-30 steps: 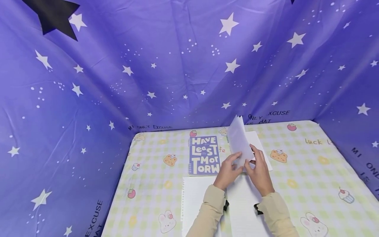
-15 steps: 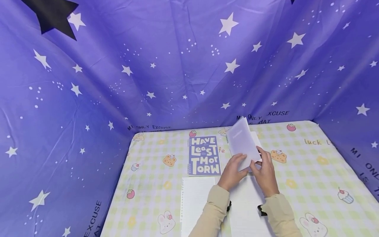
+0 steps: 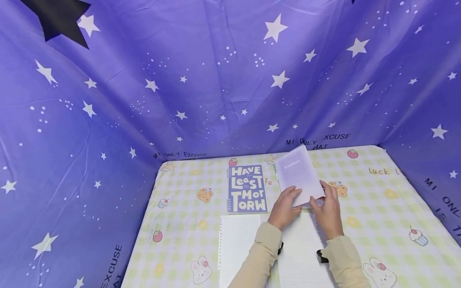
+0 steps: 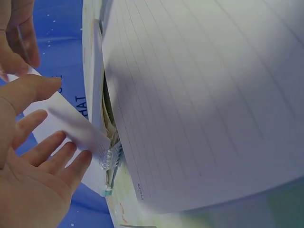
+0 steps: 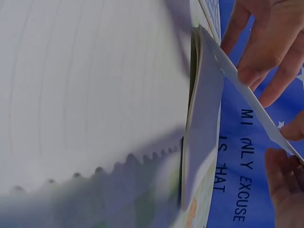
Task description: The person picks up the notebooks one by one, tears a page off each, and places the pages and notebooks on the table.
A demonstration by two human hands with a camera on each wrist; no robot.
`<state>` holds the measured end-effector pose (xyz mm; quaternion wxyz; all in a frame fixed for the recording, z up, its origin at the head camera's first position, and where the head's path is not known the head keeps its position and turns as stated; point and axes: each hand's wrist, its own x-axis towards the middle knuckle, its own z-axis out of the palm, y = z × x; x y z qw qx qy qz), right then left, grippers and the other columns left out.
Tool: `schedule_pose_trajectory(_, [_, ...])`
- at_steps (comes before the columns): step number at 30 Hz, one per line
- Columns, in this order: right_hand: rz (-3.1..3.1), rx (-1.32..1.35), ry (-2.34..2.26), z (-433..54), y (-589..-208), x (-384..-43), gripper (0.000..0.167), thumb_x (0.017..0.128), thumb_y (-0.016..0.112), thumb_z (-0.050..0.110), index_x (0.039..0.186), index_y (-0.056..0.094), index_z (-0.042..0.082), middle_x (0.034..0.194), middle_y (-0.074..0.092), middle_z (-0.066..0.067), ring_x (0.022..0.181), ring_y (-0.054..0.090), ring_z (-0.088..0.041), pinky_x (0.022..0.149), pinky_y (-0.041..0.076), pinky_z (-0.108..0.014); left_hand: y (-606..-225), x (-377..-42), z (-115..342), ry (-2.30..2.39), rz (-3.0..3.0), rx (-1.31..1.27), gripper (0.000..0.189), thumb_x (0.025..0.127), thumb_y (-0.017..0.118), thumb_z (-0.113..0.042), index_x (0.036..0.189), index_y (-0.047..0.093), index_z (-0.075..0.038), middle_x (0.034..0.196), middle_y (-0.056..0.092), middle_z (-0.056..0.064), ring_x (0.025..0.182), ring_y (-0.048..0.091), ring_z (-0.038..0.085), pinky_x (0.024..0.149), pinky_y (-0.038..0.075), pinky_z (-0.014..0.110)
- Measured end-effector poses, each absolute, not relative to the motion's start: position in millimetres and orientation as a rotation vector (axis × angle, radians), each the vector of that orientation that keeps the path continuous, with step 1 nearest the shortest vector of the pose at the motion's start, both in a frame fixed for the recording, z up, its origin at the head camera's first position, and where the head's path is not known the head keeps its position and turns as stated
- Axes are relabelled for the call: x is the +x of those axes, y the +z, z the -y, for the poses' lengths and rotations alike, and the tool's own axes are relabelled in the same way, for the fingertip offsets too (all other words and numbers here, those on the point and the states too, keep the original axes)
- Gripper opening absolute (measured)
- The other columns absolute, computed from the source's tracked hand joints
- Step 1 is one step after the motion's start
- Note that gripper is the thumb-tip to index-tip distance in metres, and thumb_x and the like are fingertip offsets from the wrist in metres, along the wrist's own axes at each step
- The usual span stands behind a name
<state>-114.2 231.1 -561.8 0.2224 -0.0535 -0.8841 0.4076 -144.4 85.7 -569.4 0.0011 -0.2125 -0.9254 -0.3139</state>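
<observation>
A spiral-bound notebook with a pale purple cover (image 3: 300, 174) reading "freedom" lies at the back right of the table. Its cover slants above the pages (image 5: 205, 114), seen almost edge-on in the right wrist view. My right hand (image 3: 328, 212) pinches the cover's lower right corner between thumb and fingers. With fingers spread, my left hand (image 3: 285, 208) touches the cover near its lower left; in the left wrist view those fingers (image 4: 71, 166) lie straight against it, close to the coil (image 4: 112, 159). Below my hands lies an open lined notebook (image 3: 302, 250).
Left of the purple cover lies a blue notebook (image 3: 247, 188) with large white lettering. A lined page with a perforated left edge (image 3: 239, 248) is in front of it. A checked cloth covers the table (image 3: 180, 256); a starry purple curtain (image 3: 201, 96) hangs behind.
The purple cover has swung down from nearly upright to a low slant over the pages, and its lettering now shows. Both hands have moved slightly right with it.
</observation>
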Motion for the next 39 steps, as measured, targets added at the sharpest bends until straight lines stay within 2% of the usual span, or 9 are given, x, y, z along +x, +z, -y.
schedule_pose_trajectory(3, [2.45, -0.178, 1.111, -233, -563, -115, 0.063, 0.084, 0.067, -0.006, 0.142, 0.042, -0.008, 0.125, 0.046, -0.025, 0.095, 0.06, -0.037, 0.082, 0.048, -0.03, -570, -146, -87, -0.951, 2.923, -0.674, 0.056, 0.086, 0.076, -0.019, 0.139, 0.058, -0.021, 0.149, 0.05, -0.002, 0.138, 0.045, 0.012, 0.114, 0.035, 0.02])
schedule_pose_trajectory(6, [2.446, -0.201, 1.125, -235, -565, -115, 0.063, 0.084, 0.068, -0.007, 0.141, 0.042, -0.008, 0.125, 0.046, -0.026, 0.095, 0.06, -0.038, 0.081, 0.045, -0.027, -572, -146, -87, -0.926, 2.928, -0.685, 0.055, 0.086, 0.076, -0.019, 0.138, 0.059, -0.02, 0.148, 0.05, -0.002, 0.138, 0.045, 0.012, 0.114, 0.034, 0.02])
schedule_pose_trajectory(9, [2.446, -0.225, 1.137, -237, -567, -115, 0.064, 0.083, 0.069, -0.007, 0.141, 0.042, -0.008, 0.126, 0.046, -0.027, 0.097, 0.058, -0.04, 0.084, 0.044, -0.03, -573, -147, -86, -0.895, 2.927, -0.703, 0.054, 0.086, 0.076, -0.019, 0.137, 0.06, -0.019, 0.147, 0.051, 0.0, 0.138, 0.045, 0.012, 0.115, 0.033, 0.019])
schedule_pose_trajectory(15, [2.457, -0.28, 1.176, -240, -571, -116, 0.064, 0.082, 0.069, -0.006, 0.14, 0.042, -0.01, 0.128, 0.045, -0.03, 0.11, 0.052, -0.045, 0.096, 0.043, -0.054, -575, -148, -83, -0.854, 2.918, -0.729, 0.052, 0.086, 0.077, -0.018, 0.135, 0.061, -0.018, 0.147, 0.052, 0.001, 0.138, 0.045, 0.014, 0.116, 0.032, 0.021])
schedule_pose_trajectory(18, [2.477, -0.318, 1.198, -242, -573, -116, 0.065, 0.082, 0.07, -0.005, 0.14, 0.042, -0.01, 0.13, 0.044, -0.031, 0.119, 0.048, -0.048, 0.103, 0.039, -0.059, -575, -149, -83, -0.839, 2.93, -0.734, 0.051, 0.086, 0.076, -0.017, 0.135, 0.062, -0.018, 0.147, 0.052, 0.002, 0.138, 0.045, 0.015, 0.116, 0.032, 0.022])
schedule_pose_trajectory(23, [2.521, -0.385, 1.218, -246, -576, -117, 0.065, 0.084, 0.07, -0.003, 0.141, 0.04, -0.011, 0.132, 0.042, -0.032, 0.128, 0.042, -0.05, 0.11, 0.034, -0.06, -576, -150, -83, -0.81, 2.95, -0.74, 0.049, 0.085, 0.075, -0.016, 0.133, 0.064, -0.017, 0.146, 0.052, 0.003, 0.138, 0.045, 0.015, 0.116, 0.033, 0.023])
schedule_pose_trajectory(34, [2.611, -0.465, 1.197, -253, -586, -117, 0.066, 0.085, 0.068, -0.001, 0.141, 0.038, -0.015, 0.134, 0.039, -0.035, 0.127, 0.04, -0.052, 0.112, 0.031, -0.059, -580, -151, -84, -0.695, 2.99, -0.763, 0.044, 0.088, 0.073, -0.019, 0.131, 0.065, -0.014, 0.148, 0.051, 0.001, 0.14, 0.043, 0.015, 0.117, 0.031, 0.022])
schedule_pose_trajectory(39, [2.652, -0.48, 1.199, -253, -586, -117, 0.063, 0.086, 0.066, 0.0, 0.14, 0.038, -0.017, 0.133, 0.038, -0.035, 0.119, 0.045, -0.05, 0.107, 0.035, -0.06, -581, -152, -83, -0.683, 2.978, -0.775, 0.043, 0.088, 0.073, -0.018, 0.13, 0.065, -0.013, 0.147, 0.052, 0.002, 0.14, 0.043, 0.016, 0.117, 0.031, 0.023])
